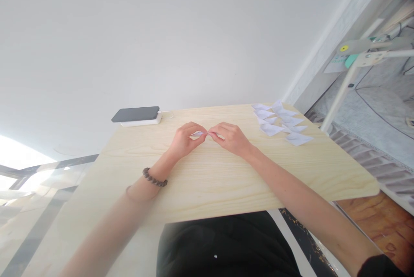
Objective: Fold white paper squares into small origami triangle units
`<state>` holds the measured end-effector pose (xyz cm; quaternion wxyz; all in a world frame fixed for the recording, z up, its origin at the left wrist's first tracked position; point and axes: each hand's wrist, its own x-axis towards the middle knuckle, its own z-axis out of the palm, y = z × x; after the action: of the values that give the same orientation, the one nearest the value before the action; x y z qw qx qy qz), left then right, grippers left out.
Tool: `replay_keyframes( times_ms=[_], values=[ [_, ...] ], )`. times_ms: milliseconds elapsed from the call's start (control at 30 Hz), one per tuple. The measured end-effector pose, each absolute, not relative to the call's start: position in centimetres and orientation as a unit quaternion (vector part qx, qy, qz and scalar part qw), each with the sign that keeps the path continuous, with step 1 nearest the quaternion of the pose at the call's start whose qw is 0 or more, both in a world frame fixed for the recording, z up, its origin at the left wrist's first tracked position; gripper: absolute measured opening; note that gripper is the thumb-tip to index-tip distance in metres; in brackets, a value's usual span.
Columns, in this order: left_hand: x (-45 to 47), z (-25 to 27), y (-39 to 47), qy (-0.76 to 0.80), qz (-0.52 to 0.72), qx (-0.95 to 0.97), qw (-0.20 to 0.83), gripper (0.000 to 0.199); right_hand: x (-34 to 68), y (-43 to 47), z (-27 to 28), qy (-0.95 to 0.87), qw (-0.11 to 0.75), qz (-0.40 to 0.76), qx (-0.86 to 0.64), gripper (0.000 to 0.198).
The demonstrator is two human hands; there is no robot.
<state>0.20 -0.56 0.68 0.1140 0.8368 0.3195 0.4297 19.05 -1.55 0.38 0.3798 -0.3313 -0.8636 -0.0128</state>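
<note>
A small piece of folded white paper (197, 134) is pinched between my two hands, over the middle of the wooden table (207, 182). My left hand (185, 141) is closed, thumb and fingertips pressed together on the paper, which shows partly in the gap of its curled fingers. My right hand (233, 139) pinches at the same spot, its fingertips meeting those of the left. Most of the paper is hidden by the fingers, so its full shape cannot be made out. Several folded white paper pieces (271, 129) lie in rows to the right of my right hand.
At the table's back left, a dark phone (137, 113) rests on a white block (142, 122), with a white cable (168, 113) beside it. A plain wall (194, 35) stands behind the table. To the right is a white metal frame (343, 91).
</note>
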Motion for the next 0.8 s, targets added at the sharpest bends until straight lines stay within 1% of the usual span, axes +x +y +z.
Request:
replay_keyframes(
  times_ms=[100, 333, 600, 800],
  values=[
    [0.16, 0.82, -0.63, 0.33, 0.428, 0.83, 0.136, 0.013, 19.07, -1.54, 0.36, -0.858, 0.389, 0.0, -0.336, 0.018],
    [0.06, 0.89, -0.68, 0.356, 0.441, 0.811, 0.147, 0.012, 19.29, -1.37, 0.4, -0.858, 0.389, -0.019, -0.333, 0.017],
    [0.1, 0.9, -0.63, 0.377, 0.435, 0.797, 0.184, 0.015, 19.45, -1.25, 0.41, -0.855, 0.394, -0.013, -0.336, 0.017],
    [0.0, 0.82, -0.49, 0.388, 0.44, 0.788, 0.189, 0.017, 19.62, -1.08, 0.34, -0.859, 0.387, -0.011, -0.335, 0.017]
  ],
)
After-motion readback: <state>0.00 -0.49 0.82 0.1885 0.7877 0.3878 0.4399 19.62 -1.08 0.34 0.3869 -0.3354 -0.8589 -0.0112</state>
